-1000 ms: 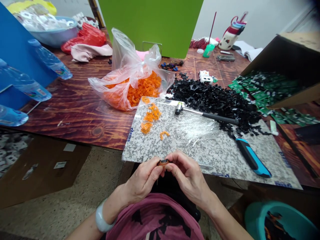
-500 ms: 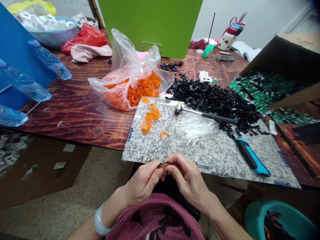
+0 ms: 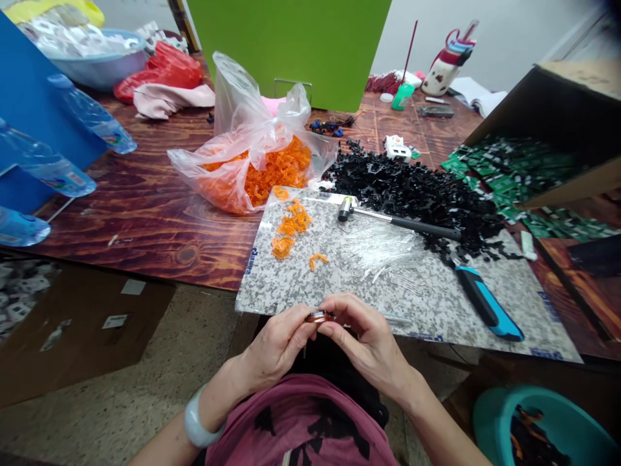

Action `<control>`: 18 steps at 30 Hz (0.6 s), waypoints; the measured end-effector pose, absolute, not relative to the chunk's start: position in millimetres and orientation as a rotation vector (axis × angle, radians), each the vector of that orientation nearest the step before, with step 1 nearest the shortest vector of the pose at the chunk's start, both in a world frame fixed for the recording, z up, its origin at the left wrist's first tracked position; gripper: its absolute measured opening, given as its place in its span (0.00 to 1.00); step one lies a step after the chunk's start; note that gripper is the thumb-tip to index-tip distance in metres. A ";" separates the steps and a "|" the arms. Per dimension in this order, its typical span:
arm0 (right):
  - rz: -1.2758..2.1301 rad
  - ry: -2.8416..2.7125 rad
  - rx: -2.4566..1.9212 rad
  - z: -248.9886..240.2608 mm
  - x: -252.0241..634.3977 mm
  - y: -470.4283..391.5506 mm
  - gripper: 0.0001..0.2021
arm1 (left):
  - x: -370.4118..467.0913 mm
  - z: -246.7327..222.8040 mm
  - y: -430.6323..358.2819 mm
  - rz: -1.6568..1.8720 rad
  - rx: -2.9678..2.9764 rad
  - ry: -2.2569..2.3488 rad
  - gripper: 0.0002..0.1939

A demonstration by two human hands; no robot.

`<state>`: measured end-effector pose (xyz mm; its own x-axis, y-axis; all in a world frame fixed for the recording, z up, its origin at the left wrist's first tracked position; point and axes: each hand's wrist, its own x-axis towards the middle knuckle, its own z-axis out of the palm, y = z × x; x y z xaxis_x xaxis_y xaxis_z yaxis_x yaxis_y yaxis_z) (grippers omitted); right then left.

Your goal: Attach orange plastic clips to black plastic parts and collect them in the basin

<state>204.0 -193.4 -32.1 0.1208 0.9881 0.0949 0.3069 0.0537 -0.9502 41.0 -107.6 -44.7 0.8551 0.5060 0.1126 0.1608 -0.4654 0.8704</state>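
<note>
Between my two hands is a small orange and black plastic part point(image 3: 319, 316), just off the near edge of the speckled board point(image 3: 286, 285). My left hand point(image 3: 277, 342) is closed, pinching the part's left end between thumb and fingers. On the other end, my right hand point(image 3: 363, 336) is closed too, thumb below and fingers above; its fingertips partly hide the part. Beyond my hands a loose orange clip point(image 3: 318, 260) lies on the board, with small piles of orange clips point(image 3: 293, 220) behind it. Thin clear strips point(image 3: 378, 249) are spread to the right.
A hammer point(image 3: 398, 221) lies before a heap of black parts point(image 3: 412, 188). A blue-black handled tool point(image 3: 490, 304) rests at right. Behind stand a bag of orange clips point(image 3: 272, 168) and a carton of green circuit boards point(image 3: 543, 155). A teal bucket point(image 3: 499, 414) stands low right.
The orange and black part has turned slightly and shows more of its orange side. My right fingers have shifted a little on it. The whole view has moved slightly.
</note>
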 end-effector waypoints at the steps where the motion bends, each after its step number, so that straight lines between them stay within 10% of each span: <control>1: 0.882 -1.364 -1.436 -32.6 204.1 -193.3 0.05 | 41.1 -45.2 -107.6 0.437 2.044 0.483 0.12; 18: 0.832 -1.331 -1.435 -46.5 211.0 -194.7 0.03 | 48.2 -52.5 -109.5 0.371 1.864 0.503 0.13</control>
